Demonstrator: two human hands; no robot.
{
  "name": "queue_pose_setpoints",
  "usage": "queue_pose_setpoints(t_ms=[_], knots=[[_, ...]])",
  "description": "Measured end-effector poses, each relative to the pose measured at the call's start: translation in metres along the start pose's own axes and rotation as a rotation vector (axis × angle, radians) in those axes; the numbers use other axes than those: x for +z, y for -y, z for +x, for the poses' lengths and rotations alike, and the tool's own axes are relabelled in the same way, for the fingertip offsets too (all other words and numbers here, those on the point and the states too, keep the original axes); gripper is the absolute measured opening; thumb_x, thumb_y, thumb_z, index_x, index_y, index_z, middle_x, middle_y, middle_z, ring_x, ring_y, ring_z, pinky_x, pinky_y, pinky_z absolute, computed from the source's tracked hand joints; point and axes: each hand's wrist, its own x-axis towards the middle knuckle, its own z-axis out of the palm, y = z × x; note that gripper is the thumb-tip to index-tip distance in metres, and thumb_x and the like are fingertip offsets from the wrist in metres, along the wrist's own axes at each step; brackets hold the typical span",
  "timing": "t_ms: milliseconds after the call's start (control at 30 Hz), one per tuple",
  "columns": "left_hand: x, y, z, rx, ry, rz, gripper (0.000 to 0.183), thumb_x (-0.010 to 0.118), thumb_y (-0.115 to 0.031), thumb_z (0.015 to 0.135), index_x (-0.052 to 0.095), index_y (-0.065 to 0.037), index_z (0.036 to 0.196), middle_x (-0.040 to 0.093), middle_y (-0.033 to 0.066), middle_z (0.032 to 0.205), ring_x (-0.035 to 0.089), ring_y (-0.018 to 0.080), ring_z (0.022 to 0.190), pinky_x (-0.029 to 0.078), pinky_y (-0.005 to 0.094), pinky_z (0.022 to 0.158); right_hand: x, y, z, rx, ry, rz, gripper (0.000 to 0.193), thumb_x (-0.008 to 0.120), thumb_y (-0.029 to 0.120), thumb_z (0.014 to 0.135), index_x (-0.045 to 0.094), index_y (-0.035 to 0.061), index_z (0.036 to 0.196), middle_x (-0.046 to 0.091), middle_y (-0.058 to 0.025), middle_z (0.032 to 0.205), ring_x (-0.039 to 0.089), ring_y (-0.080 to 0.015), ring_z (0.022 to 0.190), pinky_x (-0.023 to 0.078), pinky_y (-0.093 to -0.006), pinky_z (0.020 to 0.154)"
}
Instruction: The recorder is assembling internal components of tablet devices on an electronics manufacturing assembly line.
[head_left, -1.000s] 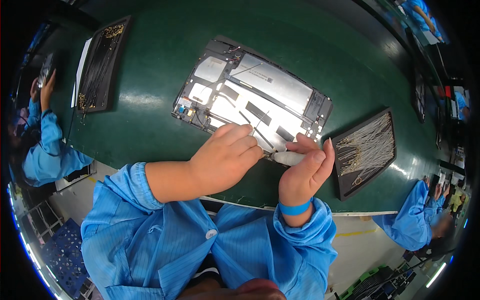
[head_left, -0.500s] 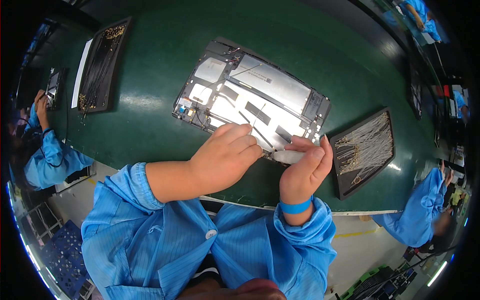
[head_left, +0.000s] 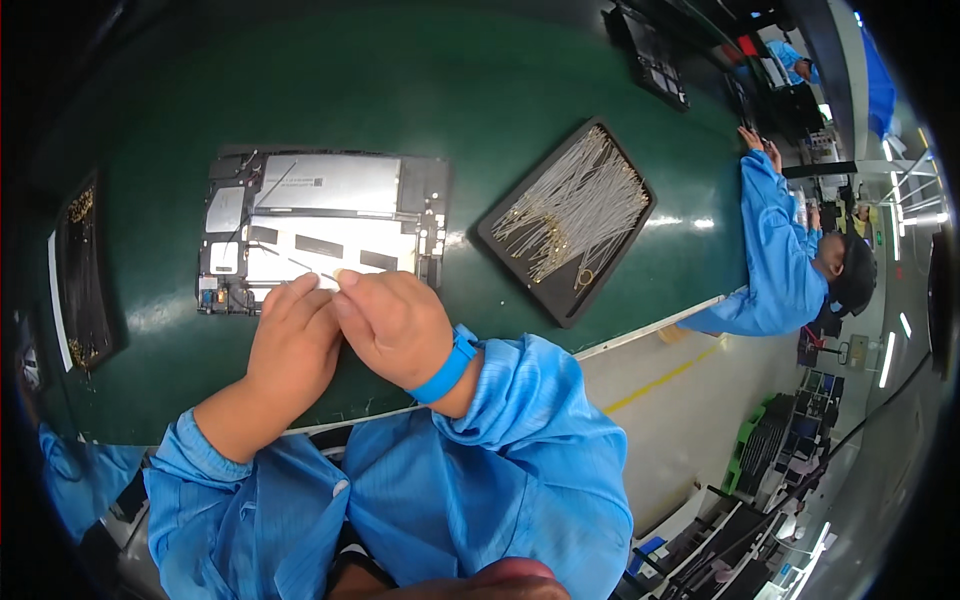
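An opened tablet-like device point(head_left: 352, 222) lies on the green table, showing silver panels, dark strips and small boards. At its near edge my two hands meet, fingertips almost touching. My left hand point(head_left: 292, 345) is closed in a pinch, and a thin dark cable point(head_left: 285, 258) runs from its fingertips over the bright panel. Beside it my right hand point(head_left: 395, 325), with a blue wristband, pinches at the same spot. A small white piece point(head_left: 328, 283) shows between the fingertips; what the right fingers grip is mostly hidden. Another thin black cable point(head_left: 262, 198) arches across the device's left part.
Right of the device stands a black tray point(head_left: 490, 238) of white cables with gold ends. Another dark tray point(head_left: 97, 215) with black cables is at the left, beside a white strip point(head_left: 60, 300). A co-worker point(head_left: 775, 260) in blue sits at the table's right end.
The view has swung right, so the device appears further left and straighter. My right hand, its fingers spread before, has come in against the left and closed into a pinch.
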Motion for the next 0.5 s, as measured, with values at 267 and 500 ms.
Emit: queue_pose_setpoints(t_ms=[267, 500], knots=[[-0.027, 0.025, 0.010, 0.004, -0.028, 0.132, 0.012, 0.053, -0.002, 0.065, 0.055, -0.007, 0.076, 0.053, 0.0072, 0.077, 0.048, 0.0285, 0.087, 0.035, 0.0396, 0.083, -0.009, -0.007, -0.001, 0.861, -0.099, 0.541, 0.039, 0.044, 0.024, 0.085, 0.039, 0.0005, 0.115, 0.059, -0.0144, 0.084, 0.058, -0.0176, 0.074, 0.044, -0.0270, 0.066], [-0.050, 0.091, -0.024, -0.783, -0.453, -0.112, 0.030, 0.047, -0.022, 0.083, 0.052, 0.002, 0.100, 0.055, 0.0149, 0.095, 0.050, 0.0251, 0.093, 0.037, 0.0312, 0.083, -0.048, -0.006, 0.001, 1.118, -0.200, 0.693, 0.044, 0.045, 0.025, 0.084, 0.035, 0.0005, 0.119, 0.054, -0.0066, 0.074, 0.049, -0.0096, 0.061, 0.042, -0.0218, 0.053]])
